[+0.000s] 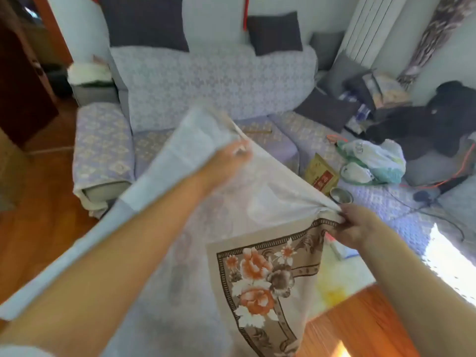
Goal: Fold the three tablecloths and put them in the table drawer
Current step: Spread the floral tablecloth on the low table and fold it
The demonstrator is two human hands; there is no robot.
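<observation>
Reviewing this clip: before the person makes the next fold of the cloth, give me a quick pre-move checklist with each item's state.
1. Left hand holds the tablecloth: cannot tell, blurred.
2. Right hand pinches a corner: ok.
3. Edge between the hands taut: ok.
4. Printed flower side visible on the lower flap: ok.
5. Cloth hangs free of the sofa: cannot tell.
6. Table drawer in view: not ok.

home living room | sofa (213, 83) | cushions (144, 21) | wood floor (38, 228)
</observation>
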